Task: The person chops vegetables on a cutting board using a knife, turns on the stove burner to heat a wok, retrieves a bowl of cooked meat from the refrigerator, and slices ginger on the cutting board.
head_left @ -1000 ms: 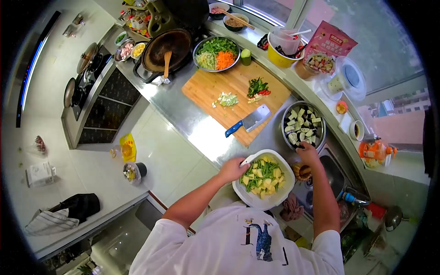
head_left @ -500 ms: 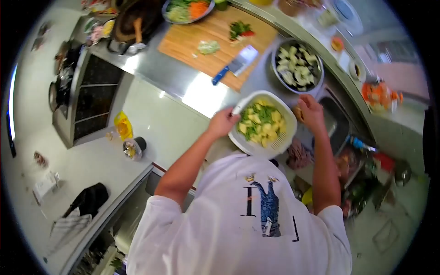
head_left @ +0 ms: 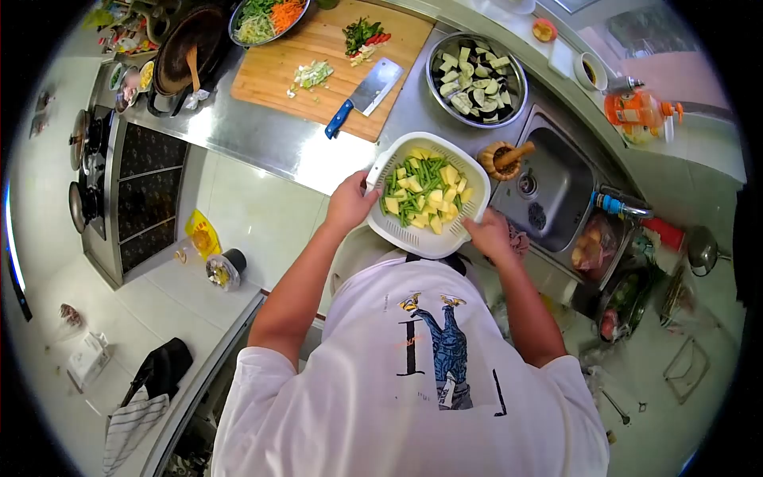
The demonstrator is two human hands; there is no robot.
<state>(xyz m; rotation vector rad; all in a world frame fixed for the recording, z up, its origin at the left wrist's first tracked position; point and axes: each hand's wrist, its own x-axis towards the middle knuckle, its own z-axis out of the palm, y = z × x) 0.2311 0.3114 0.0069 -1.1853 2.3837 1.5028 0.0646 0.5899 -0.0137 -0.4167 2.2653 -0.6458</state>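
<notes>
A white colander [head_left: 469, 163] holds cut green beans [head_left: 415, 184] and yellow potato chunks [head_left: 435, 200]. It is in front of my body at the counter's edge. My left hand [head_left: 350, 200] grips its left rim. On the lower right rim, my right hand [head_left: 489, 234] has its fingers closed around the edge. Just beyond the right side of the colander stands a wooden mortar [head_left: 494, 168] with a pestle [head_left: 515, 154] leaning in it. Behind it, a metal bowl [head_left: 518, 111] contains cut eggplant [head_left: 475, 79].
On the cutting board [head_left: 274, 63] lie a blue-handled cleaver [head_left: 367, 97], chopped scallion [head_left: 312, 75] and peppers [head_left: 367, 38]. A sink [head_left: 548, 171] with a faucet [head_left: 624, 205] is to the right. The wok [head_left: 187, 56] sits at upper left, and a trash bin [head_left: 226, 269] stands left.
My right hand has moved from beside the mortar down to the colander's rim. The view has shifted, and the mortar is now in plain sight. My left hand stays on the colander.
</notes>
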